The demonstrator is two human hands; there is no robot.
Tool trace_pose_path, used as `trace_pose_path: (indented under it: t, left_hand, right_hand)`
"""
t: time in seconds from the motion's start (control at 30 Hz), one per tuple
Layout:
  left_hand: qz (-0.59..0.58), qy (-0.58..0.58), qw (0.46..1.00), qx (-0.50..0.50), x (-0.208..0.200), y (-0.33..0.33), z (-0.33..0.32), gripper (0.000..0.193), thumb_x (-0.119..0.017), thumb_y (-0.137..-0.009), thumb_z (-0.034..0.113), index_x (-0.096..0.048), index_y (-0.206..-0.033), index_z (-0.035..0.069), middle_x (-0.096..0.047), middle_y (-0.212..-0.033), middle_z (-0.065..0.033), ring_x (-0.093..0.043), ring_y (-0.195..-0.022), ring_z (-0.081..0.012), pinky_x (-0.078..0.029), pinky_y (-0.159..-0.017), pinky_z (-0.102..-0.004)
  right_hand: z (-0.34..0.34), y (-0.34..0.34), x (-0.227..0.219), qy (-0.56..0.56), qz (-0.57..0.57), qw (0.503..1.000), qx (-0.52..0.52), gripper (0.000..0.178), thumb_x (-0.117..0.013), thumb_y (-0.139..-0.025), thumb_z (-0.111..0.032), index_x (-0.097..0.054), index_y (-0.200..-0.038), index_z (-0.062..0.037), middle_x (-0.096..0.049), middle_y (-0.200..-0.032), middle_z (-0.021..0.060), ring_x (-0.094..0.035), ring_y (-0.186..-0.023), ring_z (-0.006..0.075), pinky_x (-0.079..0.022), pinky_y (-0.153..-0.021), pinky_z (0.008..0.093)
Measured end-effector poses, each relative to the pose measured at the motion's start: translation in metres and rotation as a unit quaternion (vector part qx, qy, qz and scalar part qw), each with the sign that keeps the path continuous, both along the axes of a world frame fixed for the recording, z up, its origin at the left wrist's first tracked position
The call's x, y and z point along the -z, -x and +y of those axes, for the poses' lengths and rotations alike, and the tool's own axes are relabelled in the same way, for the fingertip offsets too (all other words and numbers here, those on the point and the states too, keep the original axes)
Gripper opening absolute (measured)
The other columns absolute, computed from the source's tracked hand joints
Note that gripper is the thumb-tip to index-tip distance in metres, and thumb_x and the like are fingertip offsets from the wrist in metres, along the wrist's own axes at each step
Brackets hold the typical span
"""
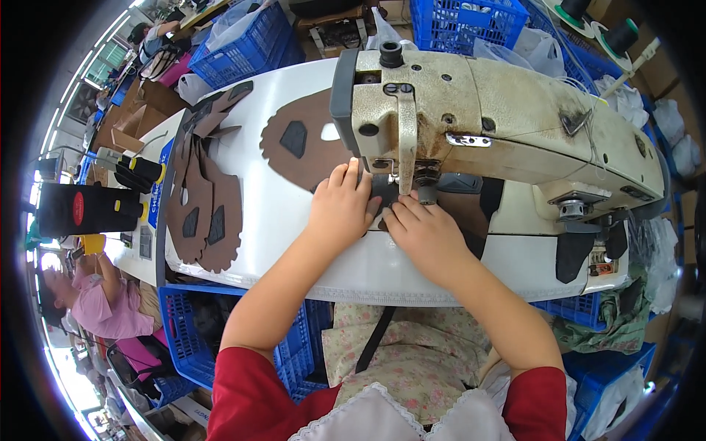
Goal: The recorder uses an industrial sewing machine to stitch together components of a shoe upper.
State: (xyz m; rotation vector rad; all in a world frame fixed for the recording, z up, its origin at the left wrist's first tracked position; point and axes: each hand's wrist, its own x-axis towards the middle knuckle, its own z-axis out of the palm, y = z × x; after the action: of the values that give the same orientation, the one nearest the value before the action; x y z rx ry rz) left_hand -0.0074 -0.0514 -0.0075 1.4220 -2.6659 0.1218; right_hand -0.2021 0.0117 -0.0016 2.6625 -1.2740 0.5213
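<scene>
A brown cut panel (pixel 316 121) with scalloped edges and dark patches lies on the white table, partly under the sewing machine (pixel 507 103). My left hand (pixel 342 206) lies on the panel left of the needle, fingers stretched forward and thumb apart. Just right of it, my right hand (pixel 426 235) rests with extended fingertips beside the presser foot, on the work. Both hands press from above; neither visibly grips anything. The machine head and my fingers hide part of the material at the needle. A dark patch (pixel 461 183) shows behind my right hand.
More brown panels (pixel 206 198) are piled at the table's left. A blue crate (pixel 184 331) stands below the left front edge, and others stand behind the table. Black thread cones (pixel 621 35) are at the upper right. A person in pink (pixel 110 301) is farther left.
</scene>
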Motion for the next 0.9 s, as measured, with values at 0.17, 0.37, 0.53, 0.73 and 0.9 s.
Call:
trace_pose_path:
  t: [0.17, 0.37, 0.53, 0.73, 0.9]
  left_hand:
    - [-0.043, -0.124, 0.978, 0.163, -0.043, -0.030, -0.020, 0.070, -0.072, -0.070, 0.014, -0.057, -0.139, 0.009, -0.054, -0.139, -0.0250, -0.051, -0.127, -0.0371, -0.046, -0.105, -0.0443]
    - [-0.145, -0.011, 0.943, 0.298, -0.043, -0.031, -0.041, 0.070, -0.069, -0.075, 0.011, -0.052, -0.143, 0.008, -0.058, -0.125, -0.0144, -0.053, -0.123, -0.0330, -0.046, -0.103, -0.0386]
    - [-0.176, 0.023, 0.928, 0.327, -0.027, -0.029, -0.045, 0.062, -0.064, -0.082, 0.013, -0.052, -0.142, 0.003, -0.061, -0.121, -0.0110, -0.057, -0.118, -0.0290, -0.048, -0.100, -0.0346]
    - [-0.058, 0.081, 0.935, 0.342, -0.020, -0.035, -0.047, 0.053, -0.061, -0.083, 0.014, -0.058, -0.135, 0.003, -0.064, -0.117, -0.0092, -0.058, -0.115, -0.0257, -0.049, -0.101, -0.0373]
    - [-0.151, 0.105, 0.947, 0.264, -0.024, -0.028, -0.021, 0.045, -0.059, -0.085, 0.017, -0.063, -0.126, -0.001, -0.065, -0.127, -0.0176, -0.060, -0.123, -0.0299, -0.047, -0.107, -0.0411]
  right_hand:
    - [0.006, -0.011, 0.014, 0.028, -0.005, 0.998, 0.053, 0.030, -0.060, -0.082, -0.012, -0.068, -0.108, 0.0011, -0.065, -0.104, 0.0112, -0.061, -0.108, 0.0260, -0.042, -0.109, 0.0405]
    - [0.004, -0.019, 0.019, 0.022, -0.047, 0.995, 0.090, 0.031, -0.060, -0.081, -0.013, -0.068, -0.107, 0.0012, -0.066, -0.101, 0.0125, -0.063, -0.102, 0.0275, -0.041, -0.110, 0.0426]
    - [0.000, -0.007, 0.031, 0.014, -0.102, 0.993, 0.064, 0.031, -0.058, -0.082, -0.012, -0.069, -0.107, 0.0021, -0.069, -0.101, 0.0130, -0.065, -0.100, 0.0287, -0.042, -0.110, 0.0435]
    - [-0.002, -0.004, 0.037, 0.000, -0.167, 0.985, 0.037, 0.029, -0.060, -0.082, -0.010, -0.069, -0.106, 0.0010, -0.070, -0.104, 0.0129, -0.065, -0.104, 0.0284, -0.043, -0.110, 0.0435]
    - [-0.014, 0.009, 0.039, -0.015, -0.201, 0.979, -0.007, 0.028, -0.063, -0.080, -0.010, -0.070, -0.106, -0.0012, -0.070, -0.107, 0.0097, -0.064, -0.107, 0.0269, -0.043, -0.111, 0.0427]
